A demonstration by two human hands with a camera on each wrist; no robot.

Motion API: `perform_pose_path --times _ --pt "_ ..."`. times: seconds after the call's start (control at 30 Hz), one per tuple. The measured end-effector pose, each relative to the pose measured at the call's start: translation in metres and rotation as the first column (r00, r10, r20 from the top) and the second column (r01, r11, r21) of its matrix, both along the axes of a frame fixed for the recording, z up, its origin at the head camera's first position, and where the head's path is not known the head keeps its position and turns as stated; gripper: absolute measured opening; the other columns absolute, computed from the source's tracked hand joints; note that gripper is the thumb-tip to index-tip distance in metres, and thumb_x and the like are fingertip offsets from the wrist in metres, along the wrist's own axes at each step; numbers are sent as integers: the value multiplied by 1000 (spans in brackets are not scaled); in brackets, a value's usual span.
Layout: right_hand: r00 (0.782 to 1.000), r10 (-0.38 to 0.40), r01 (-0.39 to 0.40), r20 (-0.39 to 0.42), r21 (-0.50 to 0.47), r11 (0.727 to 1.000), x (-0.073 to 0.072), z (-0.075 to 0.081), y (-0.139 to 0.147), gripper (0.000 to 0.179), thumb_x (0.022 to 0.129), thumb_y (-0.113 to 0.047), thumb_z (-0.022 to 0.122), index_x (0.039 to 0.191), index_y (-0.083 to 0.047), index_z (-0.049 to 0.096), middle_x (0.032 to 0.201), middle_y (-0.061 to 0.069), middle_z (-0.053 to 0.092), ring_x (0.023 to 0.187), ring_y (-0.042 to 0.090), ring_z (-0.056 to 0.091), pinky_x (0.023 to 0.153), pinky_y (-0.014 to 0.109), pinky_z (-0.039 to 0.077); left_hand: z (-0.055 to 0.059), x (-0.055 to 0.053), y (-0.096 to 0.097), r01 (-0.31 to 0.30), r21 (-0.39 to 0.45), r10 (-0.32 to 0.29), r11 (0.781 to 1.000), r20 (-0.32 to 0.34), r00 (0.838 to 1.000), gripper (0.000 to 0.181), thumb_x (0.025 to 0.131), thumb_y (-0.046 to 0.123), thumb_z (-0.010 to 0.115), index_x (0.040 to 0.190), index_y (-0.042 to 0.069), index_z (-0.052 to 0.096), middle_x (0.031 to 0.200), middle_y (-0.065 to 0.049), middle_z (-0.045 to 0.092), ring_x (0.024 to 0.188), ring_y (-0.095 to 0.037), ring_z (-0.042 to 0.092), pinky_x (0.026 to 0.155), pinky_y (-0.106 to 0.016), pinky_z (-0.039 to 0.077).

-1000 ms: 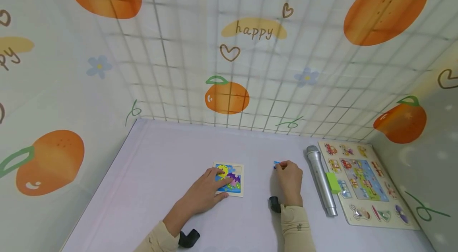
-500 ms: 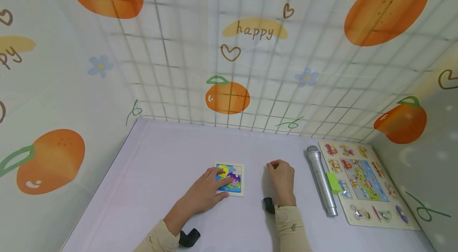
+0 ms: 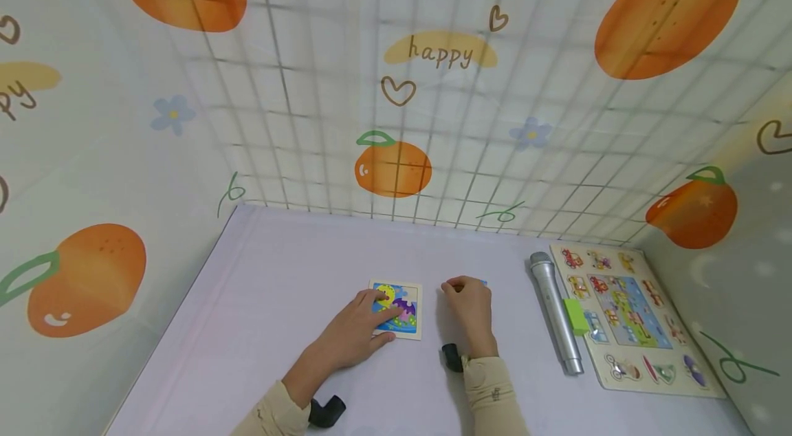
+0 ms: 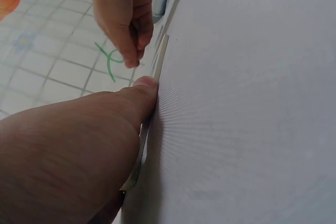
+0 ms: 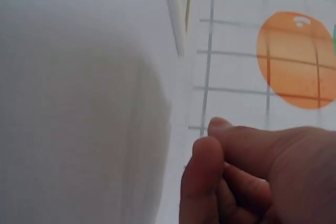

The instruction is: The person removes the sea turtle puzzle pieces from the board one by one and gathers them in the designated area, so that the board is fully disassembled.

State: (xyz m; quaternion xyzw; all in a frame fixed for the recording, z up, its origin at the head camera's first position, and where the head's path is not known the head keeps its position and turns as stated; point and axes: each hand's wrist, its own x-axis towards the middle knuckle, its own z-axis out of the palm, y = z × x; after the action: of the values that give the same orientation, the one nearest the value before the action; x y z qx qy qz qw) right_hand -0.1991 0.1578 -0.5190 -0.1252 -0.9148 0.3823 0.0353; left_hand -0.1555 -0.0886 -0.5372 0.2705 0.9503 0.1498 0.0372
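Fingers spread and fairly straight, the left hand [image 3: 354, 331] reaches in from eight o'clock and rests on a small picture puzzle [image 3: 410, 311], its thumb against the board's six o'clock edge. At the puzzle's three o'clock, near but apart from it, the right hand [image 3: 471, 309] is closed on itself, fingers curled and thumb tip brought to forefinger. A blue sliver [image 3: 485, 282] shows just beside that hand at one o'clock. Farther out at three o'clock lie a silver microphone [image 3: 557, 315], a green block [image 3: 577, 316] and a larger puzzle board [image 3: 658, 371]
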Motion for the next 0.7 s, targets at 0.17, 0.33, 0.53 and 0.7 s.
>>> perform_pose_path --times 0.17,0.33,0.53,0.7 --pt "999 31 -30 26 -41 999 1 3 -17 21 93 -20 73 100 -1 78 88 10 76 67 14 64 60 26 51 1 -1 0 4 -6 -4 1000 7 1000 53 99 54 60 149 38 52 154 -8 43 144 -26 39 119 -46 42" --pt "997 65 -63 32 -63 996 1 2 -30 19 93 -21 74 99 -4 79 86 7 74 69 14 63 59 25 51 -1 -3 -1 2 -11 -1 1000 24 1000 54 99 54 60 150 40 49 156 -7 41 145 -25 36 120 -45 41" --pt "994 111 -110 18 -46 993 2 0 -40 17 92 -21 75 97 -6 80 87 6 76 77 16 63 66 28 55 -2 -3 -1 8 5 -8 1000 11 1000 53 99 52 61 149 38 52 154 -8 42 144 -26 38 119 -45 42" --pt "988 152 -151 40 -43 988 3 0 -47 17 92 -21 75 97 -6 81 91 7 77 82 17 66 74 34 59 -2 -3 -2 5 11 -5 1000 14 1000 53 99 52 61 150 37 52 155 -8 42 144 -25 38 119 -45 42"
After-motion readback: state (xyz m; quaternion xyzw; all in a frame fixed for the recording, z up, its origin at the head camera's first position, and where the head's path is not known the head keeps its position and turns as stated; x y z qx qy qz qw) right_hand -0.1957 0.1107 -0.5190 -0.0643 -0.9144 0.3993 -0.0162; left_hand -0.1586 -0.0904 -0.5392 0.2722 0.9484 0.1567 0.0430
